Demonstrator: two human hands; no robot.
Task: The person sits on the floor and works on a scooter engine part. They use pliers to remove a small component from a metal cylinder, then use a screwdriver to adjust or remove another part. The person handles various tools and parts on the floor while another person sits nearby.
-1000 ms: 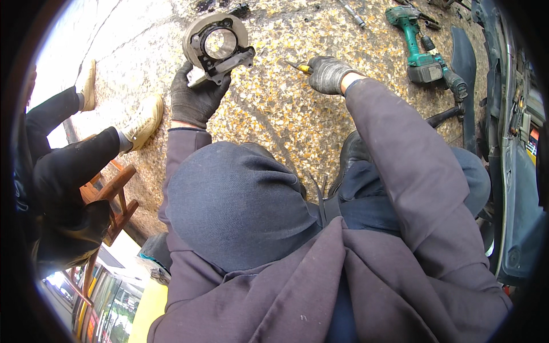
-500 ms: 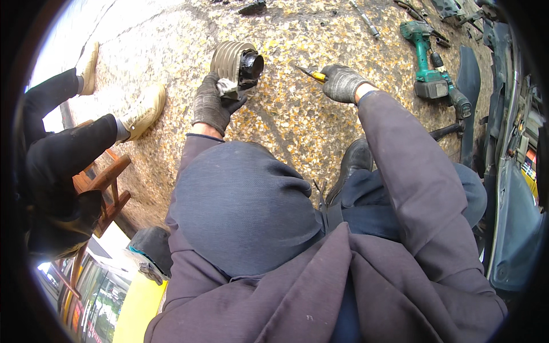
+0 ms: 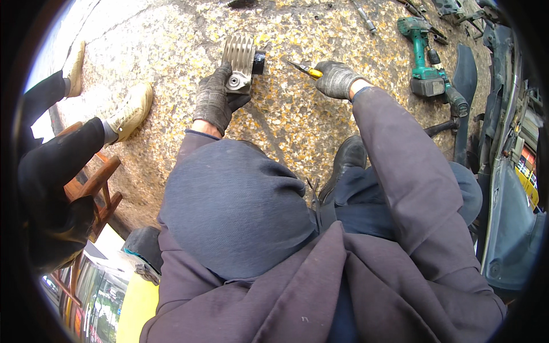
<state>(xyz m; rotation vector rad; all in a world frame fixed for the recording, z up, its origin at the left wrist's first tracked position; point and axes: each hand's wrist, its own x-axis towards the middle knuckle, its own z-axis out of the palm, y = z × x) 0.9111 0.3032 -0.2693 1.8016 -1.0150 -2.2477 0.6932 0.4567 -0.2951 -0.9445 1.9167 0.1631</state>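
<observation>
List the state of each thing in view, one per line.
Left hand: gloved, gripping the finned metal part.
Finned metal part: held on its side against the ground.
Right hand: gloved, closed on the screwdriver.
Screwdriver: tip pointing toward the part, not touching it.
Green drill: lying on the ground, unheld.

Two gloved hands (image 3: 214,97), one finned part (image 3: 240,60)
</observation>
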